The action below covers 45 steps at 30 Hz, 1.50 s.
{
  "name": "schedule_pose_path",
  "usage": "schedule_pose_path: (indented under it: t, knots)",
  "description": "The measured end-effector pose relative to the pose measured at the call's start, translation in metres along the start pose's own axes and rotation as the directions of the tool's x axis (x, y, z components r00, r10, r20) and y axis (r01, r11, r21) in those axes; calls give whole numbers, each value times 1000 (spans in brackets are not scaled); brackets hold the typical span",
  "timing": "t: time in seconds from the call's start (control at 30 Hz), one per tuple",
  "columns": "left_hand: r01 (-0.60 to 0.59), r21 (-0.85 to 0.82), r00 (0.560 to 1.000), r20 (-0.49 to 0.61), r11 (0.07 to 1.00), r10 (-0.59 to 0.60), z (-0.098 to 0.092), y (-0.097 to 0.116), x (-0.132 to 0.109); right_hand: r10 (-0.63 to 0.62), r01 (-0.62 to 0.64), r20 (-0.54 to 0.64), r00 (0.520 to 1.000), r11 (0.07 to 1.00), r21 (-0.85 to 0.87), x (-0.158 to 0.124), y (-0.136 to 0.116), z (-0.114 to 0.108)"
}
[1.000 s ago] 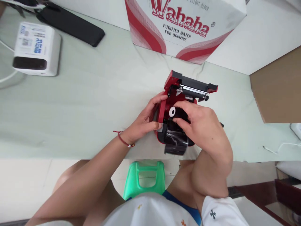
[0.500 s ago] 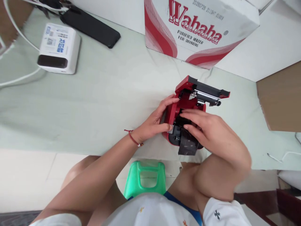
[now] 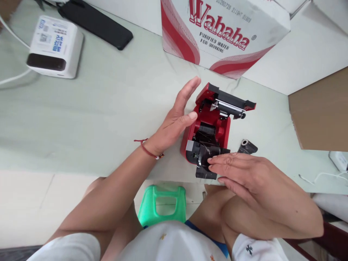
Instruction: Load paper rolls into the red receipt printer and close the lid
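Observation:
A red and black printer, apparently a label printer, stands on the table with its lid raised. Black glossy ribbon runs out of it and hangs over its front edge. My left hand is open at the printer's left side, fingers stretched upward, the thumb tip at the red wall. On the ribbon rest the straight fingertips of my right hand, which looks open; its palm side is hidden. A small black roll with a pale core lies just beyond my right hand.
A white and red water carton stands behind the printer. At the back left are a white box-shaped device with cables and a black phone-like slab. Brown cardboard is on the right. A green stool stands below the table edge.
My left hand has let go of the printer's side and lifted its fingers. My right hand has drawn back from inside the printer onto the ribbon, uncovering the roll on the table.

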<state>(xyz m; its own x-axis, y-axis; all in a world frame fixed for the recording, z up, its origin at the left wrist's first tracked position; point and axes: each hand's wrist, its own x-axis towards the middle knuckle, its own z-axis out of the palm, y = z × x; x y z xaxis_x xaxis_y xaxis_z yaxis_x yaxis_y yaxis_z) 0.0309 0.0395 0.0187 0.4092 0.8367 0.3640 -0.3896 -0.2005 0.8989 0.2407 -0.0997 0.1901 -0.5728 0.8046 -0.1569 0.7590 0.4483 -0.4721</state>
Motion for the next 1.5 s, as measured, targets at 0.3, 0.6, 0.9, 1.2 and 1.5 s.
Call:
schedule_pose_path:
  t: [0.3, 0.6, 0.9, 1.2, 1.5]
  knots:
    - [-94, 80, 996, -5, 992, 94, 1, 12, 1, 11, -12, 27, 1000, 999, 51, -7, 4, 5]
    - [-208, 208, 966, 194, 956, 168, -8, 7, -21, 67, -59, -95, 993, 995, 79, -7, 6, -3]
    - [-256, 200, 964, 128, 946, 234, 1, 2, -21, 329, -364, -235, 915, 923, -123, -1, 20, 13]
    - [-186, 168, 952, 275, 968, 135, -15, 11, -21, 298, -346, -294, 908, 929, -129, -1, 20, 13]
    - [0, 79, 958, 286, 997, -22, -25, -4, -25, 148, -128, -311, 939, 988, 83, 5, 8, 6]
